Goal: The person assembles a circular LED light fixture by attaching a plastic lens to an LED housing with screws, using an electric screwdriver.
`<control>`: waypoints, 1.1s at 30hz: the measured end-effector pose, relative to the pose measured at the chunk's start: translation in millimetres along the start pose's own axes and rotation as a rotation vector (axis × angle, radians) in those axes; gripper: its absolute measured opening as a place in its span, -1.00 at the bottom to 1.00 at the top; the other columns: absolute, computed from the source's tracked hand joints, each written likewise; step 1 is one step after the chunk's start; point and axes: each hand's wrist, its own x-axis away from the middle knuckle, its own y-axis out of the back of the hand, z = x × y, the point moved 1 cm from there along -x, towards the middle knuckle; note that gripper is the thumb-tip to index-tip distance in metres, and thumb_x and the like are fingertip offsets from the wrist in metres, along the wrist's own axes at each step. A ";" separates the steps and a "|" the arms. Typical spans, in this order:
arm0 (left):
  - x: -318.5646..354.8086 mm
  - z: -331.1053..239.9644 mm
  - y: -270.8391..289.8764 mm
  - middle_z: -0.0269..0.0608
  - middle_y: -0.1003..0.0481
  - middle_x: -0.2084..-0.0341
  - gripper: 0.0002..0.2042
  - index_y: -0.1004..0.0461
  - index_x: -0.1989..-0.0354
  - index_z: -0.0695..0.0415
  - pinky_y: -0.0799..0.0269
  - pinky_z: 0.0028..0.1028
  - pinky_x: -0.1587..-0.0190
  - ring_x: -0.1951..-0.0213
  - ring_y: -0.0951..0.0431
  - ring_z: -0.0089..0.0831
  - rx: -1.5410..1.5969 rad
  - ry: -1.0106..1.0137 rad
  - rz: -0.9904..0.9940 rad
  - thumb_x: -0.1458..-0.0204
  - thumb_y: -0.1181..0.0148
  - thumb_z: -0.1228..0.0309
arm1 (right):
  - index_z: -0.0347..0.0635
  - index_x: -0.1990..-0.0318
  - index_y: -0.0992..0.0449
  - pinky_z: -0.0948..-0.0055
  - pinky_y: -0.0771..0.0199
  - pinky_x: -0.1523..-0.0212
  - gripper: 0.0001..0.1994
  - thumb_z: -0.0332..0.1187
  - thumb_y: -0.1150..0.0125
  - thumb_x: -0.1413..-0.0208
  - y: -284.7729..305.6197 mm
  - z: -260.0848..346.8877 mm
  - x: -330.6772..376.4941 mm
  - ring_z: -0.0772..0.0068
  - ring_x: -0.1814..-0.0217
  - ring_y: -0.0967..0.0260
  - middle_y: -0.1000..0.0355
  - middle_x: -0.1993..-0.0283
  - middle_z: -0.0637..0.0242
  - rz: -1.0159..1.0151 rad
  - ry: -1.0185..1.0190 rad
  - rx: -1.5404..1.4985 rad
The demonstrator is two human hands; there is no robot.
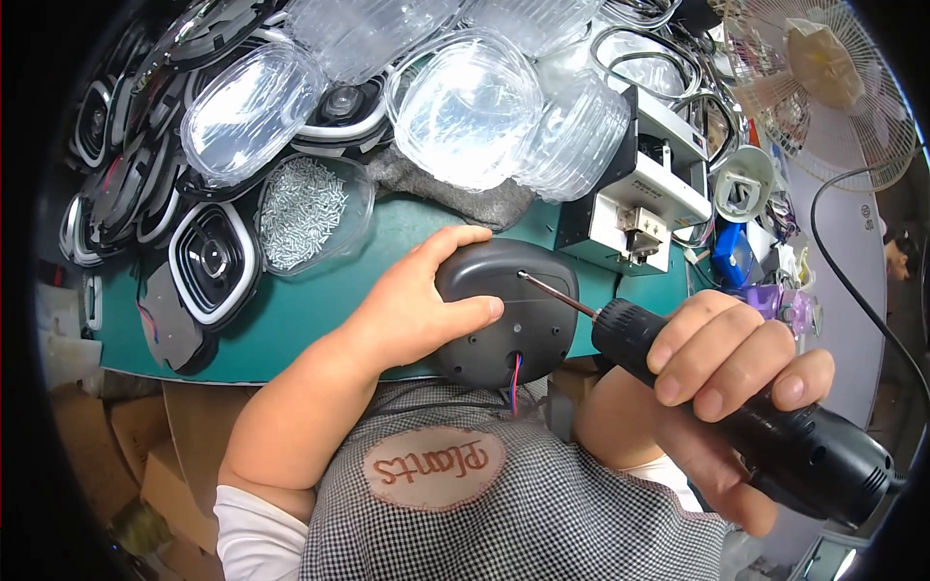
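Note:
A dark grey rounded plastic housing [513, 320] lies at the front edge of the green table, with red and blue wires [516, 378] coming out of a hole in it. My left hand [426, 300] grips it from the left, thumb across its face and fingers around the far rim. In my right hand [727, 368] is a black electric screwdriver [794, 455], fingers wrapped around its body. Its bit [562, 297] slants left and down to a hole near the housing's top, where a small screw head [523, 274] seems to sit at the tip.
A clear tub of silver screws [302, 208] stands beyond my left hand. Black housings with white rims [215, 261] pile up at the left. Stacked clear plastic covers [470, 107] fill the back. A white-and-black boxy device [639, 208] and a fan [823, 68] are at the right.

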 end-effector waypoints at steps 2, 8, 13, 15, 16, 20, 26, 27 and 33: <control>1.4 0.2 0.0 -0.01 -0.45 -0.03 -0.30 -0.29 -0.23 0.13 -0.39 -0.32 -0.10 -0.03 -0.50 -0.21 -0.019 0.017 -0.022 0.14 -0.37 0.20 | -0.18 0.04 -0.26 0.42 -0.51 0.41 -0.31 0.17 -0.39 0.08 -2.7 -3.3 0.9 0.41 0.48 -0.42 -0.38 0.38 0.30 0.014 0.006 0.006; 1.3 3.4 1.0 0.01 -0.41 -0.04 -0.30 -0.31 -0.23 0.10 -0.39 -0.30 -0.11 -0.04 -0.48 -0.19 -0.014 0.028 -0.021 0.16 -0.37 0.18 | -0.18 0.03 -0.23 0.43 -0.50 0.46 -0.29 0.16 -0.41 0.09 -9.3 -7.9 0.9 0.40 0.53 -0.41 -0.38 0.39 0.28 0.069 0.016 0.047; 3.7 -0.8 -2.9 0.02 -0.38 -0.02 -0.32 -0.34 -0.21 0.00 -0.40 -0.29 -0.10 -0.02 -0.47 -0.16 -0.059 0.036 -0.026 0.17 -0.38 0.20 | -0.21 0.09 -0.21 0.42 -0.48 0.52 -0.31 0.15 -0.42 0.08 -13.0 -20.5 -0.9 0.35 0.56 -0.40 -0.36 0.46 0.27 0.196 0.031 0.056; 4.2 0.5 -1.5 0.02 -0.38 -0.01 -0.33 -0.36 -0.21 -0.02 -0.41 -0.29 -0.09 -0.01 -0.47 -0.15 -0.061 0.029 -0.028 0.18 -0.39 0.21 | -0.22 0.12 -0.21 0.41 -0.47 0.56 -0.31 0.16 -0.42 0.09 -19.9 -27.9 2.0 0.35 0.59 -0.38 -0.37 0.48 0.26 0.161 -0.002 0.010; 4.3 2.2 0.2 0.02 -0.37 -0.01 -0.34 -0.36 -0.20 -0.03 -0.41 -0.30 -0.09 -0.01 -0.47 -0.16 -0.039 0.040 -0.026 0.18 -0.39 0.22 | -0.22 0.13 -0.21 0.41 -0.47 0.57 -0.30 0.16 -0.42 0.09 -20.9 -31.6 2.0 0.35 0.60 -0.38 -0.37 0.48 0.25 0.196 -0.015 -0.004; 3.9 5.3 1.3 0.01 -0.36 -0.01 -0.35 -0.38 -0.19 -0.04 -0.43 -0.31 -0.07 -0.01 -0.48 -0.18 -0.008 0.021 -0.030 0.18 -0.38 0.23 | -0.21 0.16 -0.23 0.42 -0.46 0.61 -0.31 0.17 -0.43 0.11 -9.1 -37.0 0.1 0.37 0.62 -0.38 -0.38 0.48 0.25 0.289 -0.036 -0.023; 1.6 3.8 0.3 0.00 -0.36 0.01 -0.36 -0.38 -0.19 -0.05 -0.43 -0.31 -0.06 0.01 -0.48 -0.19 -0.080 -0.017 -0.036 0.18 -0.39 0.22 | -0.20 0.18 -0.25 0.41 -0.52 0.56 -0.33 0.18 -0.42 0.11 -3.7 -50.4 -17.4 0.37 0.60 -0.42 -0.40 0.47 0.26 0.434 -0.095 -0.220; 1.5 4.4 0.9 0.00 -0.36 0.01 -0.36 -0.38 -0.19 -0.05 -0.43 -0.31 -0.06 0.01 -0.48 -0.19 -0.079 -0.015 -0.040 0.18 -0.39 0.22 | -0.20 0.18 -0.25 0.41 -0.52 0.56 -0.33 0.18 -0.42 0.11 -1.4 -52.7 -18.2 0.37 0.60 -0.42 -0.40 0.47 0.26 0.435 -0.095 -0.225; -2.9 5.4 4.0 0.01 -0.36 0.01 -0.36 -0.38 -0.20 -0.06 -0.43 -0.32 -0.05 0.01 -0.48 -0.19 -0.080 -0.002 -0.020 0.16 -0.38 0.21 | -0.20 0.21 -0.27 0.40 -0.53 0.56 -0.34 0.18 -0.44 0.13 3.0 -65.2 -20.6 0.37 0.61 -0.42 -0.40 0.50 0.30 0.549 -0.098 -0.275</control>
